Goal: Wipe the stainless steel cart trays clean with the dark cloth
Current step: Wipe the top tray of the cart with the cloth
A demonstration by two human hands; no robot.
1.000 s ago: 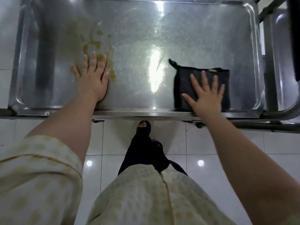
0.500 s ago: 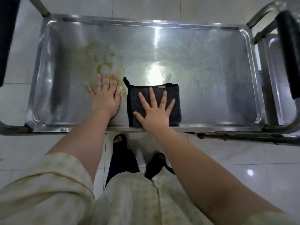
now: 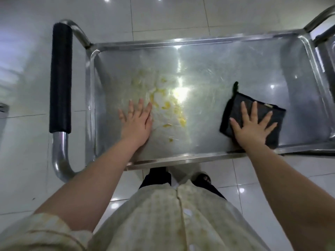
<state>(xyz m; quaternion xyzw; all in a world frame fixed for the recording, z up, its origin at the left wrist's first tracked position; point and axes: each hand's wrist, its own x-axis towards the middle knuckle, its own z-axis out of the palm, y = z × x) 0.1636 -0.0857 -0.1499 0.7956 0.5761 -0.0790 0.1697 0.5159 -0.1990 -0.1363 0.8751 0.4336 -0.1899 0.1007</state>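
A stainless steel cart tray (image 3: 208, 57) fills the middle of the head view. Yellow smears (image 3: 163, 104) spread across its left-centre. The folded dark cloth (image 3: 262, 113) lies flat near the tray's front right. My right hand (image 3: 253, 127) presses on the cloth with straight, spread fingers. My left hand (image 3: 136, 122) rests flat on the bare tray at the left, just beside the yellow smears, fingers straight.
A black padded cart handle (image 3: 60, 78) on a steel tube stands left of the tray. Another steel rail (image 3: 319, 17) and tray edge show at the far right. White floor tiles (image 3: 163, 13) surround the cart; my feet are under its front edge.
My right hand slid the cloth from beside my left hand back to the right side of the tray. My left hand stayed flat on the tray. The camera view pulled back and left.
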